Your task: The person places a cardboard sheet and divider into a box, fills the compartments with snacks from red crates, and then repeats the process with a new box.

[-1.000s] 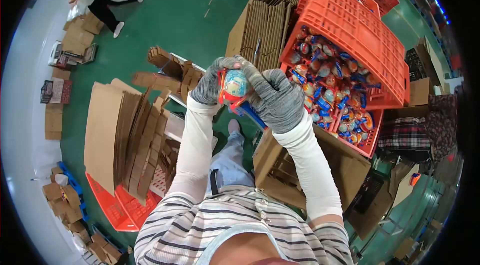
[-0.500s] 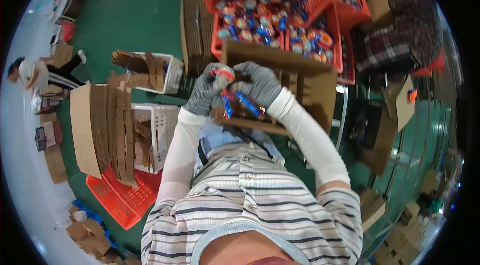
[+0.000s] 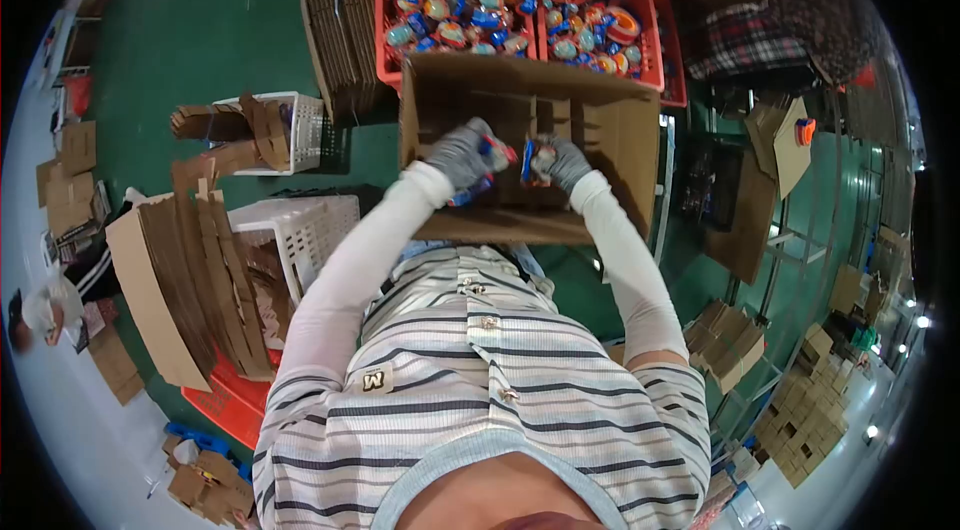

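Note:
Both gloved hands are inside an open cardboard box [image 3: 630,185] with cardboard dividers [image 3: 585,117]. In my left hand [image 3: 462,158], fingers closed, is a packet in shiny red and blue wrapping [image 3: 490,152]; its contents are hidden by the glove. My right hand [image 3: 568,166] pinches a second packet [image 3: 541,162], clear with a blue end, beside the dividers. A gap separates the two hands. Just beyond the box, red plastic crates [image 3: 393,65] hold many similar round packets [image 3: 450,30] with blue and red wrapping.
Flattened cardboard [image 3: 345,40] stands left of the crates. White baskets [image 3: 310,135] with cardboard pieces and a cardboard stack [image 3: 150,300] are at my left. A metal frame [image 3: 800,250] and an open carton [image 3: 745,220] stand right. Another person [image 3: 55,310] is at far left.
My hands were together above the box's near left part, around wrapped packets. Now they are apart and farther inside the box, each with a packet. The view has shifted.

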`<state>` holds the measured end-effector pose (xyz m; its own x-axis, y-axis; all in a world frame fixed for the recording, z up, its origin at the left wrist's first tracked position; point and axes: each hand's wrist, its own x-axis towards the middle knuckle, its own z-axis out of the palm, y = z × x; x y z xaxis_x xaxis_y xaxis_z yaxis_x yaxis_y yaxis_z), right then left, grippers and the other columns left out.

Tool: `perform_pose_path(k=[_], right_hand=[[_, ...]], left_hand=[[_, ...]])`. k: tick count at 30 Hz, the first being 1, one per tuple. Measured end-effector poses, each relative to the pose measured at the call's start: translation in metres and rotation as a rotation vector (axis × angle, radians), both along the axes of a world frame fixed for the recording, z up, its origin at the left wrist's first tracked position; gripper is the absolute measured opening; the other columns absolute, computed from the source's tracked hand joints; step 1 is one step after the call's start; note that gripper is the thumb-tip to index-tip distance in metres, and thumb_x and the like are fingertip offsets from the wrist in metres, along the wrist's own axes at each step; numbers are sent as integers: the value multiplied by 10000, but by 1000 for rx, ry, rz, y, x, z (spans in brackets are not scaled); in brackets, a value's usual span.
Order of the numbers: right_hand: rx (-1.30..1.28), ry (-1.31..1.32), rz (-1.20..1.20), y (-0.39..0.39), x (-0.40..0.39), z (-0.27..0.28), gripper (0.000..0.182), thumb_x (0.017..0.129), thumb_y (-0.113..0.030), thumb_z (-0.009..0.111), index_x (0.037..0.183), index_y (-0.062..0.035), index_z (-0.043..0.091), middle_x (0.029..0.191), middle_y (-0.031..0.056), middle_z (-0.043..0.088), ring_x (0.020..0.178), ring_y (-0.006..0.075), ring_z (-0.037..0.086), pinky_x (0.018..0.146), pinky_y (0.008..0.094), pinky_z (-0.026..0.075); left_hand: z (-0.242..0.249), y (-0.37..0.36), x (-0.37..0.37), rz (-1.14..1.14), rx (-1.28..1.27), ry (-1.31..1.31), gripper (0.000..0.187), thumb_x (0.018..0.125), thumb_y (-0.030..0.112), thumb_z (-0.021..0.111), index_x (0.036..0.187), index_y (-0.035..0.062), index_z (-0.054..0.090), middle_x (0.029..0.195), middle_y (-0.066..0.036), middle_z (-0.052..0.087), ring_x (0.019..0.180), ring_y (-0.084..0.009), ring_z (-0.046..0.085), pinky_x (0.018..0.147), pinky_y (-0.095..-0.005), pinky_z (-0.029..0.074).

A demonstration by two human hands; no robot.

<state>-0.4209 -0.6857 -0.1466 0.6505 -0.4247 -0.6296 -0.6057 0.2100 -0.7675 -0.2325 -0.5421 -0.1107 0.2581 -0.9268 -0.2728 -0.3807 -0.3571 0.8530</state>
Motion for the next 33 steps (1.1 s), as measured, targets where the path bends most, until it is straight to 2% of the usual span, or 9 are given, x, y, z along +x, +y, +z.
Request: perform_pose_path(k=[3, 5, 15, 21, 23, 27, 29, 30, 33], right_hand=[[-701, 125, 327, 12, 12, -36, 475, 720, -145, 675, 1149, -50, 495, 1084, 177, 552, 1013, 311, 527, 876, 380, 425], [-55, -129, -263, 11, -12, -159, 573, 682, -176, 696, 1207, -103, 477, 1134, 180, 518, 1083, 376, 457, 945, 391, 378], [-1199, 20, 964, -39, 101, 117, 395, 818, -189, 540, 1177, -34, 486, 1024, 129, 574, 957, 255, 546, 842, 353, 441], [-446, -157, 17, -174, 183, 56, 663, 768, -391, 656, 1242, -4, 398, 1072, 148, 570, 997, 262, 541, 772, 316, 474], [-158, 174, -317, -191, 213, 33, 753, 734, -392, 690, 1285, -8, 349, 1131, 161, 544, 1009, 278, 547, 792, 318, 466], [-930, 478, -127, -224, 223, -57, 942, 588, -563, 699, 1282, -15, 373, 1224, 215, 473, 1149, 339, 441, 947, 395, 378], [-967, 301, -353, -201, 207, -12, 855, 590, -473, 740, 1211, 22, 421, 1243, 243, 424, 1173, 381, 376, 997, 386, 311], [-937, 189, -452, -198, 192, 3, 854, 583, -415, 765, 1206, 48, 407, 1254, 252, 402, 1177, 382, 364, 1008, 381, 294], [-1004, 75, -882, -226, 157, -22, 680, 561, -237, 819, 1103, 14, 494, 1095, 176, 508, 1003, 262, 491, 876, 346, 399]], left_hand=[[-17, -22, -3, -237, 293, -375, 399, 749, 315, 627, 1006, 51, 472, 970, -220, 562, 894, -381, 559, 767, -436, 450], [-51, -28, 1, -225, 401, -367, 381, 755, 284, 618, 1042, 81, 469, 1079, -209, 516, 940, -376, 544, 800, -438, 443], [-20, -33, 3, -604, 371, -618, 532, 835, 362, 513, 1298, 145, 367, 1286, -179, 407, 1162, -327, 425, 878, -427, 423], [48, -72, 116, 658, -376, 523, 329, 806, 251, 606, 1103, 115, 559, 988, -132, 565, 849, -281, 574, 724, -339, 484], [4, -93, 171, 610, -33, -212, 536, 723, 340, 686, 1192, 156, 502, 1069, -141, 501, 894, -273, 542, 792, -328, 453], [-76, -124, 236, 772, 244, -360, 780, 601, 504, 718, 1253, 191, 425, 1104, -176, 464, 1025, -298, 483, 897, -415, 387], [-25, -128, 251, 1117, -68, 662, 676, 630, 228, 781, 1193, 99, 431, 1170, -190, 423, 1122, -274, 431, 951, -375, 367], [-86, -130, 278, 1097, -392, -284, 717, 657, 95, 758, 1250, 70, 354, 1194, -181, 424, 1106, -249, 446, 968, -350, 362], [-62, -147, 278, 1005, -787, 336, 482, 748, 79, 668, 1187, 29, 475, 1146, -74, 538, 956, -200, 530, 833, -307, 419]])
